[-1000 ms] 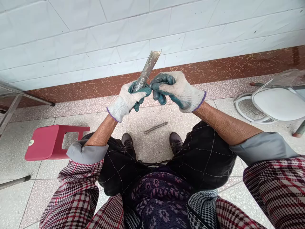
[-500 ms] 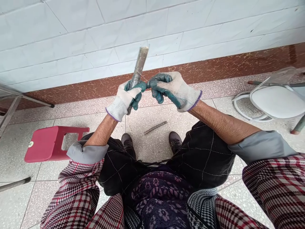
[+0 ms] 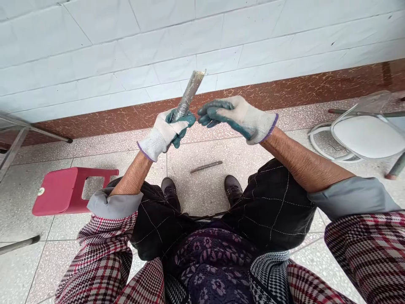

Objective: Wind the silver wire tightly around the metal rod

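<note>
A greyish metal rod (image 3: pixel 193 86) with thin wire coiled round its middle slants up and away from me. My left hand (image 3: pixel 171 128), in a white knit glove with a green coated palm, is closed round its lower part. The glove hides much of the coil. Just right of the rod, apart from it, is my right hand (image 3: pixel 237 116) in a matching glove. Its fingers stretch out toward the left hand, loosely spread, and I see nothing held in them. On the floor below lies a thin, dark, ridged metal strip (image 3: pixel 206 166).
A red plastic stool (image 3: pixel 57 192) stands at left beside metal frame legs (image 3: pixel 19 145). At right is a chair with a white round seat (image 3: pixel 360 134). A white tiled wall (image 3: pixel 177 38) with a brown base band rises ahead. My shoes (image 3: pixel 233 189) flank the strip.
My right hand has moved slightly right, away from my left, and its curled fingers have straightened. The rod has tipped a little to the right, its top end now lower.
</note>
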Demonstrator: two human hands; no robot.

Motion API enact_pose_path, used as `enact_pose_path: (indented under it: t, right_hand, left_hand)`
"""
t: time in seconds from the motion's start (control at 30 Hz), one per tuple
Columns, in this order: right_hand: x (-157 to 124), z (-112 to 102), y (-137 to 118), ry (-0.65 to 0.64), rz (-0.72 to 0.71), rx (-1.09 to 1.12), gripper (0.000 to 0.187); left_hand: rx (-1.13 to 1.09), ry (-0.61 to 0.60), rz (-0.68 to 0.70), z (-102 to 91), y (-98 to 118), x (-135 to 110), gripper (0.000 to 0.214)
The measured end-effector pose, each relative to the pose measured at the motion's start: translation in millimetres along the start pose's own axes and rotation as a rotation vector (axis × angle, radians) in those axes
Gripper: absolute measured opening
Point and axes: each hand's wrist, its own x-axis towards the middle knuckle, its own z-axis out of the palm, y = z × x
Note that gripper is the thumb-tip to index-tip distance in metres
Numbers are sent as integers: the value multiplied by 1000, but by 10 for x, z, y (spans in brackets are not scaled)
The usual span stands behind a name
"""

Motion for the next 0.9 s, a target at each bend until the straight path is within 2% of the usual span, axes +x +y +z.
enact_pose_path:
  t: [0.1, 0.17, 0.3, 0.5, 0.67, 0.9]
  right_hand:
    - [25, -67, -1, 82, -48, 24, 11]
    - [33, -47, -1, 64, -62, 12, 11]
    - [42, 76, 18, -13, -45, 10, 15]
    - [48, 136, 48, 13, -36, 71, 13]
    - [29, 126, 53, -21, -33, 128, 18]
    - [-46, 147, -36, -50, -15, 150, 27]
  left_hand:
    - [52, -54, 6, 11, -58, 24, 17]
    - [102, -60, 34, 16, -103, 45, 16]
    - [185, -19, 136, -4, -151, 68, 19]
    - [409, 109, 316, -54, -193, 83, 23]
    - [606, 176, 302, -93, -198, 66, 29]
    - [916, 285, 198, -112, -7, -50, 36]
